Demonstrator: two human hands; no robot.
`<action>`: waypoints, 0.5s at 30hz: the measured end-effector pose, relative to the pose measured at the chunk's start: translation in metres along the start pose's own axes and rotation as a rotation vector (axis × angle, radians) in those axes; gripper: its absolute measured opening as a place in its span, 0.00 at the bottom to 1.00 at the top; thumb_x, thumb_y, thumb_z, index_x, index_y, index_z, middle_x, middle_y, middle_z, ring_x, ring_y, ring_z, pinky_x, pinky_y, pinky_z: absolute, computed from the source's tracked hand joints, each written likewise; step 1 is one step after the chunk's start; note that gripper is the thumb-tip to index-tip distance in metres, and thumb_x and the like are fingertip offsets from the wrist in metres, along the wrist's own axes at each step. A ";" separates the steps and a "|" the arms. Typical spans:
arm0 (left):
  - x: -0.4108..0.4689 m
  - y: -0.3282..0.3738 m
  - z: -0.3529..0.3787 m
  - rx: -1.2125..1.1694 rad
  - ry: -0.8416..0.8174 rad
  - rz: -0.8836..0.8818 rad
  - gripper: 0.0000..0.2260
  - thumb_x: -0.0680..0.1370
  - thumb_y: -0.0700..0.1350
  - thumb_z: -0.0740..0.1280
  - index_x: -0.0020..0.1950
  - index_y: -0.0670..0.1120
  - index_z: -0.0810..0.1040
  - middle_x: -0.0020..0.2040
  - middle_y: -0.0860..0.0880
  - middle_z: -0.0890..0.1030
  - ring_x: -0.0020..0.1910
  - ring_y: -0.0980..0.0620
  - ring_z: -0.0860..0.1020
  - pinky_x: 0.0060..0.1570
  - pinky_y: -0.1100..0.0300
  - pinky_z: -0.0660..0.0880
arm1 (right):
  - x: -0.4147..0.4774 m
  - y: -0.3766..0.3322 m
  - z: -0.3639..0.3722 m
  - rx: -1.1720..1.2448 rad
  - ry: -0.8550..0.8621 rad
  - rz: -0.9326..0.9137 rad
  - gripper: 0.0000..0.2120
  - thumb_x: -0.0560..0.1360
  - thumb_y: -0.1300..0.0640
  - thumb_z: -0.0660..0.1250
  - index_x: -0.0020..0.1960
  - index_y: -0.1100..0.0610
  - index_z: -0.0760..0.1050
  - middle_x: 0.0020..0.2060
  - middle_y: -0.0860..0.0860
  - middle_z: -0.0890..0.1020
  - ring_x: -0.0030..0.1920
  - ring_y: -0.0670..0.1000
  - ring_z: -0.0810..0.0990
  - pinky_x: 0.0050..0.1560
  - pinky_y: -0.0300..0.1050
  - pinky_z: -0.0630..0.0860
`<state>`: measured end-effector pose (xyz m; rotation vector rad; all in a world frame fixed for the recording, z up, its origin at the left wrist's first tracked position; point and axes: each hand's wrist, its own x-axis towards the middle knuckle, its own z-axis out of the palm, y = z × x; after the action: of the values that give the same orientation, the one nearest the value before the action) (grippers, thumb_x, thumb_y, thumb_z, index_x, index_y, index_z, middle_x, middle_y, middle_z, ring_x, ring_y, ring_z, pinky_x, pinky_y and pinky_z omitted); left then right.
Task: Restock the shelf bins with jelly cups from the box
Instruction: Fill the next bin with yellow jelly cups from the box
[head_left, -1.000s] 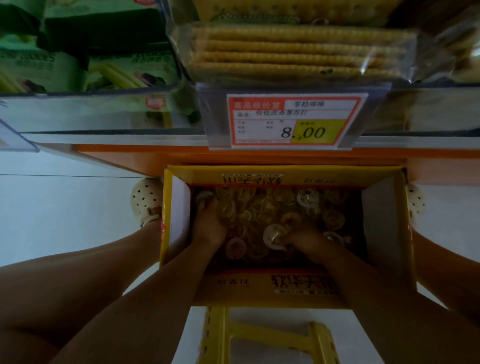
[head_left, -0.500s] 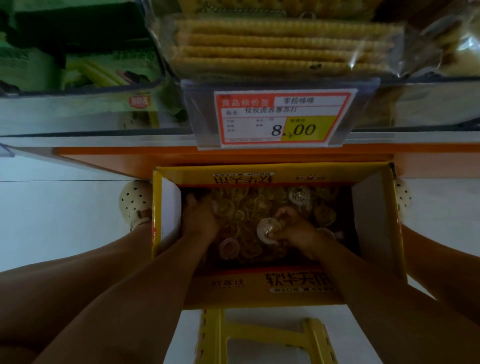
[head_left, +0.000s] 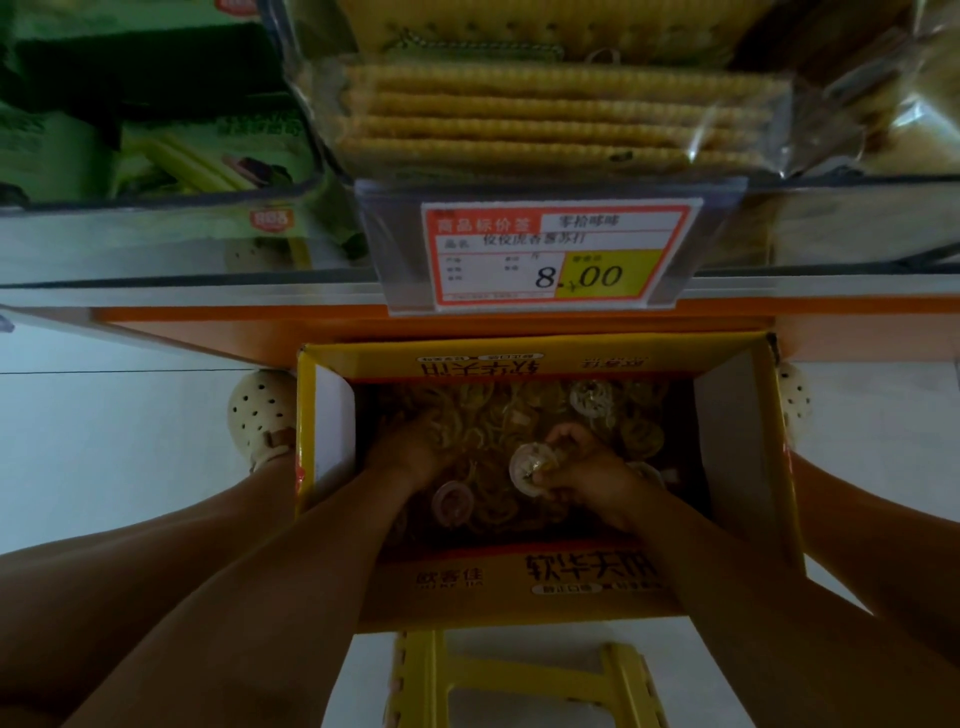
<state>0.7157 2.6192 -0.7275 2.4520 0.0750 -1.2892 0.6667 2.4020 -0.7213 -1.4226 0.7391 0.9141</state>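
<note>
An open yellow cardboard box (head_left: 748, 467) stands on the floor between my legs, filled with several clear jelly cups (head_left: 587, 397). Both hands are down inside it. My right hand (head_left: 592, 475) grips a jelly cup (head_left: 527, 467) with its foil lid turned toward me. My left hand (head_left: 410, 452) is buried among the cups on the left side, fingers curled into the pile; what it holds is hidden. A pinkish cup (head_left: 452, 501) lies between my wrists.
Above the box runs an orange shelf edge (head_left: 208, 327) with a price tag (head_left: 558, 254) reading 8.00. Wrapped crackers (head_left: 561, 119) and green snack packs (head_left: 197, 156) fill clear shelf bins. A yellow stool (head_left: 519, 680) is below the box. My cream clogs (head_left: 260, 415) flank it.
My right hand has lifted the jelly cup slightly and turned it. The view has dropped closer to the shelf. My left hand stays in the pile.
</note>
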 end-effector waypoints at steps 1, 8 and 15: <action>0.001 0.000 -0.001 -0.022 -0.012 0.008 0.26 0.80 0.60 0.58 0.76 0.53 0.61 0.78 0.48 0.60 0.76 0.45 0.58 0.73 0.51 0.54 | 0.000 0.000 0.000 0.004 -0.002 0.001 0.19 0.69 0.73 0.72 0.47 0.53 0.70 0.57 0.58 0.73 0.51 0.59 0.77 0.53 0.61 0.77; -0.028 0.006 0.012 -0.230 0.169 0.018 0.29 0.63 0.59 0.71 0.62 0.51 0.73 0.59 0.47 0.74 0.58 0.45 0.75 0.55 0.49 0.75 | -0.015 -0.013 0.001 -0.047 -0.023 -0.067 0.19 0.69 0.71 0.72 0.47 0.50 0.70 0.52 0.57 0.76 0.40 0.54 0.79 0.39 0.48 0.78; -0.080 0.032 -0.014 -0.772 -0.056 0.050 0.22 0.70 0.43 0.77 0.60 0.52 0.73 0.58 0.49 0.76 0.51 0.51 0.80 0.39 0.62 0.79 | -0.062 -0.038 0.006 -0.009 -0.101 -0.157 0.19 0.71 0.72 0.70 0.51 0.54 0.68 0.53 0.55 0.73 0.40 0.52 0.79 0.33 0.41 0.78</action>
<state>0.6870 2.6035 -0.6467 1.7432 0.4108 -1.0414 0.6696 2.4055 -0.6488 -1.4102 0.5408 0.8607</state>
